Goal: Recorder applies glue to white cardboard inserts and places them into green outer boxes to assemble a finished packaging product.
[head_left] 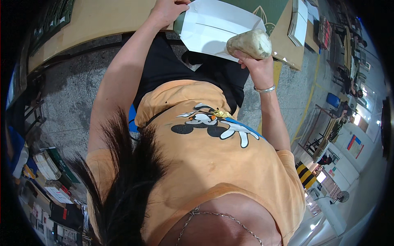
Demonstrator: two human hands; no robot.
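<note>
A white sheet of card (217, 26) with angled corners and a thin dark slit or line lies at the table's near edge, over a green patterned piece (269, 10). My left hand (166, 12) is closed at the card's left edge, its fingertips gripping the corner. Over the card's right part, my right hand (258, 65) holds a whitish, smeared, bottle-like object (250, 44) tilted on its side, with its broad rounded end toward the right. Its narrower end hangs over the white card; whether it touches the card I cannot tell.
The brown tabletop (88, 26) curves across the top. A stack of white and brown sheets (298, 22) lies at its right, and dark green pieces (51, 20) at far left. More stacks (47, 164) stand at lower left. A blue drum (333, 99) and benches are off to the right.
</note>
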